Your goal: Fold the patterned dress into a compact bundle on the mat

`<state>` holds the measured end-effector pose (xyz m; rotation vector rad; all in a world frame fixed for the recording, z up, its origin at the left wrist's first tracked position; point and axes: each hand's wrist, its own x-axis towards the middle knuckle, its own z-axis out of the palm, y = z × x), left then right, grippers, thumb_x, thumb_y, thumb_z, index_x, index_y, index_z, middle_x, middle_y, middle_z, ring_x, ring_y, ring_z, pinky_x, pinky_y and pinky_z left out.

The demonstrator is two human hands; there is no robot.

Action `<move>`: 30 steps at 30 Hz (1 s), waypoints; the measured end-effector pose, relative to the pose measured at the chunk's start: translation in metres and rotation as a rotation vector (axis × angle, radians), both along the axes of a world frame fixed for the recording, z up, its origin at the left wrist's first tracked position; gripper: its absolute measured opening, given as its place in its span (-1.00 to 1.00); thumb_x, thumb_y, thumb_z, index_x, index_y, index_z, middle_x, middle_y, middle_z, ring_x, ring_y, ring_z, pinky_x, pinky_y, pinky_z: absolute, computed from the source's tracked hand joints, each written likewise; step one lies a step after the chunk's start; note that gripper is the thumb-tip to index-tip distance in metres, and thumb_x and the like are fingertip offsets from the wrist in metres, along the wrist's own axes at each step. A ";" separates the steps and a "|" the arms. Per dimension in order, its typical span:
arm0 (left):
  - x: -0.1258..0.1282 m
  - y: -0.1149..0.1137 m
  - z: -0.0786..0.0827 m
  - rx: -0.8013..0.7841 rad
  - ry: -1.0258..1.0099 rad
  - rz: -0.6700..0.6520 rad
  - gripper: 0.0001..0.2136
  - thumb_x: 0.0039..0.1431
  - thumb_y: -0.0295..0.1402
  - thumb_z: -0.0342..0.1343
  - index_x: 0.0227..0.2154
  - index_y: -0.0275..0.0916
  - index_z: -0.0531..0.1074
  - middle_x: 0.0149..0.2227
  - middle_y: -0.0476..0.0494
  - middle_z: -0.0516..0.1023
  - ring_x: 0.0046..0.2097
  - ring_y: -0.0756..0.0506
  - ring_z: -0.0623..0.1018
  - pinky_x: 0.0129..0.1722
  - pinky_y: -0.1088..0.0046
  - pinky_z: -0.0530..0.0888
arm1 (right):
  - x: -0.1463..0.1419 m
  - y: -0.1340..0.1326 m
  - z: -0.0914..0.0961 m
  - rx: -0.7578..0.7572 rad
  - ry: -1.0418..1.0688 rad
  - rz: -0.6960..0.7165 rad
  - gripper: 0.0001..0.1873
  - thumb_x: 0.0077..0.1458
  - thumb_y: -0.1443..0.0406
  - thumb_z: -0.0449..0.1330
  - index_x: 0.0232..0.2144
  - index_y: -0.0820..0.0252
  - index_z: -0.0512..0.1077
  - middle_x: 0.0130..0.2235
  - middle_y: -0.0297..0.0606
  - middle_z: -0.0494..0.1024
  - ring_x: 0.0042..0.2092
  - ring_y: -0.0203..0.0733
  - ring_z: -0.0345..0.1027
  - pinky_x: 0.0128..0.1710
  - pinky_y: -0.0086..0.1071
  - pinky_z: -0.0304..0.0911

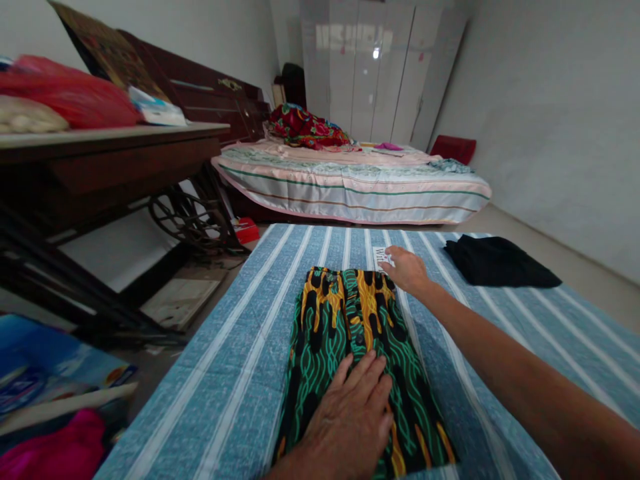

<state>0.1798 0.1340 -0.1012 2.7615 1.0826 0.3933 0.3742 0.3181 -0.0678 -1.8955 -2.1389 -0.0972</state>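
Observation:
A folded garment (pixel 350 320) patterned in green, black and orange lies on a blue striped sheet (pixel 240 347) in front of me. My left hand (pixel 350 420) rests flat on the near half of the garment, fingers stretched out and together. My right hand (pixel 407 270) reaches to the garment's far right corner, fingers curled at the cloth's edge beside a small white label (pixel 383 255). Whether it pinches the cloth is hard to tell.
A black cloth (pixel 500 261) lies on the sheet at the far right. A dark wooden table (pixel 115 153) with red bundles stands at left, a bed (pixel 350 180) with bedding behind, white wardrobes (pixel 380 67) at the back. Coloured bags (pixel 50 400) sit at lower left.

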 end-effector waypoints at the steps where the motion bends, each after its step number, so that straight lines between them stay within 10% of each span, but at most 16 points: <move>1: 0.000 0.000 0.000 -0.004 -0.020 0.002 -0.67 0.22 -0.27 -0.09 0.02 -0.20 0.30 0.16 -0.16 0.31 0.22 -0.13 0.22 0.19 0.14 0.18 | 0.001 -0.010 -0.001 -0.002 0.006 0.014 -0.72 0.16 0.24 0.03 -0.10 0.21 0.33 -0.12 -0.13 0.48 -0.13 -0.14 0.36 -0.22 -0.37 0.17; 6: -0.011 0.003 0.002 0.048 -0.197 0.078 -0.67 0.20 -0.34 -0.06 0.01 -0.28 0.30 0.12 -0.23 0.35 0.18 -0.11 0.28 0.14 0.23 0.29 | 0.004 -0.081 -0.005 -0.027 0.088 0.134 -0.88 0.09 0.29 0.06 -0.35 0.14 0.40 -0.30 -0.30 0.51 -0.27 -0.22 0.37 -0.28 -0.43 0.16; 10: -0.038 0.009 0.017 0.068 -0.353 0.377 -0.72 0.18 -0.36 -0.10 -0.10 -0.29 0.37 -0.04 -0.24 0.47 0.05 -0.12 0.41 0.07 0.27 0.34 | 0.016 -0.145 -0.014 -0.139 0.307 0.096 -0.85 0.06 0.22 0.07 -0.45 0.11 0.40 -0.47 -0.35 0.47 -0.43 -0.24 0.34 -0.41 -0.41 0.14; 15: -0.075 -0.002 0.038 -0.282 -0.358 0.841 -0.81 0.03 -0.34 0.02 -0.28 -0.26 0.42 -0.25 -0.15 0.54 -0.22 -0.10 0.53 -0.16 0.40 0.43 | 0.028 -0.196 -0.021 -0.444 0.526 -0.078 -0.80 0.04 0.18 0.09 -0.52 0.14 0.38 -0.64 -0.39 0.39 -0.60 -0.29 0.27 -0.57 -0.45 0.11; 19: -0.084 -0.024 0.042 -0.580 -0.509 0.964 -0.87 -0.07 -0.36 0.09 -0.40 -0.26 0.40 -0.48 -0.04 0.51 -0.38 -0.07 0.52 -0.42 0.50 0.40 | 0.022 -0.215 -0.025 -0.732 0.772 -0.216 -0.76 0.08 0.20 0.05 -0.55 0.17 0.32 -0.76 -0.43 0.30 -0.75 -0.35 0.14 -0.76 -0.51 -0.06; 30: -0.072 -0.028 0.025 -0.678 -0.632 0.950 -0.92 -0.08 -0.40 0.11 -0.57 -0.28 0.34 -0.70 0.11 0.30 -0.61 0.07 0.32 -0.58 0.57 0.27 | 0.015 -0.221 -0.033 -0.400 0.868 -0.159 -0.79 -0.14 0.32 0.17 -0.73 0.17 0.30 -0.75 -0.48 0.25 -0.67 -0.38 0.15 -0.65 -0.51 -0.02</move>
